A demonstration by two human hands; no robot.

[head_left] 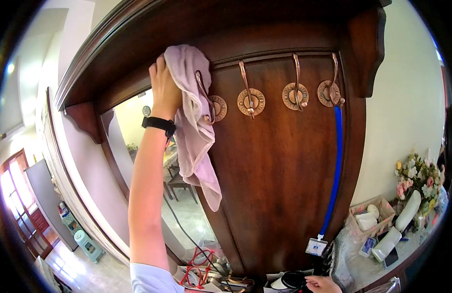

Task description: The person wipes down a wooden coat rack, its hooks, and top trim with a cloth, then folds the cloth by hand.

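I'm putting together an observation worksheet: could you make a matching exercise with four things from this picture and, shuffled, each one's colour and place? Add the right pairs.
Things
1. Cloth
2. Lanyard
3. Wristband
4. Flowers

Colours and places
A. Black, around the left wrist
B. Pink, white and yellow, at the far right
C. Blue, hanging from the rightmost hook
D. Pale pinkish, held up by the left hand

Pairs: 1-D, 2-C, 3-A, 4-B
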